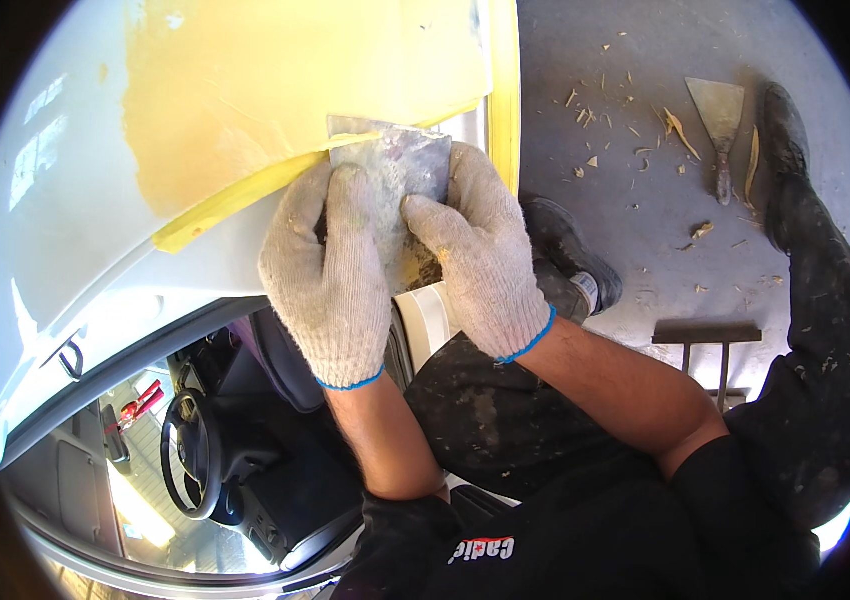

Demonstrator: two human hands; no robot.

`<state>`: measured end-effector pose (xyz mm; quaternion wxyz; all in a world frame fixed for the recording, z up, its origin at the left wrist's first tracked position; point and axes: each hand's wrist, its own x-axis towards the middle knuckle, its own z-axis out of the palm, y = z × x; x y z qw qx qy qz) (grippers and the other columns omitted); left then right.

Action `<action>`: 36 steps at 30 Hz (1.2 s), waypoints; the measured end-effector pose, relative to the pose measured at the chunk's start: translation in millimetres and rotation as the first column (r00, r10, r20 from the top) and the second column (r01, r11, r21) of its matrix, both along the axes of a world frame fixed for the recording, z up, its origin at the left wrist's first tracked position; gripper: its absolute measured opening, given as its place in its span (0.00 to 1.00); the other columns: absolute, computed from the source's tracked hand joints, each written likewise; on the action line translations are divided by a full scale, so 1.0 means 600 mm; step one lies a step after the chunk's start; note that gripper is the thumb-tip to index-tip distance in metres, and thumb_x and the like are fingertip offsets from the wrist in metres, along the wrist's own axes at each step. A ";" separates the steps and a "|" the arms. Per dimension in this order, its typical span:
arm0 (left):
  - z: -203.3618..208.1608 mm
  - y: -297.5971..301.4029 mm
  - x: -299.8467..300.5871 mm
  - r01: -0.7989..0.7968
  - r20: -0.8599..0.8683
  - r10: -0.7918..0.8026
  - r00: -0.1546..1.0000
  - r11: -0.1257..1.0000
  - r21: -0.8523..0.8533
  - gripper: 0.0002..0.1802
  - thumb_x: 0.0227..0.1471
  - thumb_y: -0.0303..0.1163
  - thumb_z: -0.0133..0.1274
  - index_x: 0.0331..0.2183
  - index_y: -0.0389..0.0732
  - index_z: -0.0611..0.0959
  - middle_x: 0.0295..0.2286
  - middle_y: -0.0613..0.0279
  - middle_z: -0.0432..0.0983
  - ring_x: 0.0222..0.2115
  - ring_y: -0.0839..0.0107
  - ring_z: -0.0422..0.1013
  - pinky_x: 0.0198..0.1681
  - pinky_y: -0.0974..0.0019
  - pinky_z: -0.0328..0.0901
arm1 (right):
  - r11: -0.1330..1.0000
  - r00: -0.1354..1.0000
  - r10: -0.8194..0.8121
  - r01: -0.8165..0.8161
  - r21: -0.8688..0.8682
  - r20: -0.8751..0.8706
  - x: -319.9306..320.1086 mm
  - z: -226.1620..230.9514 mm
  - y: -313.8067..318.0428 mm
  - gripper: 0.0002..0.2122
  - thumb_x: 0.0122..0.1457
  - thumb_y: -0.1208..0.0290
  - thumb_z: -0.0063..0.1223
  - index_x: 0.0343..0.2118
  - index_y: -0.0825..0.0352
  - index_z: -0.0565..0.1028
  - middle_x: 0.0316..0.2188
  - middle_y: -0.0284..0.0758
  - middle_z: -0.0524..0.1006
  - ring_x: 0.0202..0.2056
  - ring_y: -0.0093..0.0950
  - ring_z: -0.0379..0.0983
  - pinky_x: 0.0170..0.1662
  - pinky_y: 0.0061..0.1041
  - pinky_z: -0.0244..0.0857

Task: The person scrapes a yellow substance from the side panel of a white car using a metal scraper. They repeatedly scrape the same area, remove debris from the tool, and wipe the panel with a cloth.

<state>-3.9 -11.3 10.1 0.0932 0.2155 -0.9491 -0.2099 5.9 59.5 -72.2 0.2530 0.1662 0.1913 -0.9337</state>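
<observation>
Both my hands wear knitted off-white gloves with blue cuffs. Between them is a smeared grey metal filler spreader (400,165), its far edge at the car's panel. My left hand (330,275) is closed on the spreader's left side, thumb laid along its face. My right hand (490,255) grips the right side, thumb pressed on the face. A broad patch of yellowish body filler (255,90) coats the white panel (65,210). Yellow masking tape (245,195) borders the patch along its near edge and meets the spreader's upper edge.
Another yellow tape strip (506,100) lines the panel's right edge. Below the panel, the open cab shows a steering wheel (190,455). On the grey floor lie a putty knife (719,115), scattered shavings, and a metal stand (707,333) near my legs and shoes (570,250).
</observation>
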 end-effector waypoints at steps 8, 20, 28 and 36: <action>0.011 0.005 0.000 -0.075 0.061 0.071 0.996 0.995 0.065 0.18 0.62 0.31 0.53 0.47 0.26 0.81 0.39 0.58 0.80 0.40 0.75 0.71 0.46 0.70 0.67 | 1.000 1.000 0.008 -0.009 -0.017 -0.004 -0.001 0.005 0.001 0.15 0.60 0.79 0.45 0.50 0.76 0.67 0.36 0.34 0.70 0.37 0.17 0.66 0.40 0.21 0.67; 0.017 0.008 0.005 -0.102 -0.073 0.106 0.992 0.993 0.058 0.16 0.62 0.32 0.53 0.42 0.27 0.82 0.33 0.60 0.80 0.34 0.78 0.69 0.40 0.71 0.67 | 0.998 0.997 0.063 -0.063 0.004 -0.047 -0.010 0.022 0.004 0.14 0.59 0.80 0.45 0.49 0.75 0.68 0.35 0.35 0.70 0.37 0.21 0.66 0.40 0.22 0.66; 0.035 0.023 0.015 -0.169 -0.174 0.219 0.960 0.949 0.265 0.15 0.61 0.30 0.54 0.43 0.26 0.82 0.34 0.60 0.81 0.34 0.76 0.72 0.41 0.71 0.68 | 0.999 0.992 0.032 -0.034 -0.014 -0.123 -0.001 0.023 -0.004 0.15 0.58 0.79 0.45 0.49 0.74 0.69 0.37 0.36 0.72 0.39 0.21 0.67 0.43 0.24 0.66; -0.043 0.011 -0.002 0.058 0.161 -0.094 0.982 0.974 0.217 0.15 0.59 0.30 0.55 0.44 0.29 0.82 0.34 0.55 0.81 0.34 0.73 0.74 0.41 0.68 0.69 | 0.987 1.000 -0.019 0.016 0.160 0.016 0.001 -0.057 0.041 0.15 0.58 0.79 0.44 0.49 0.72 0.69 0.39 0.32 0.72 0.40 0.18 0.67 0.46 0.21 0.65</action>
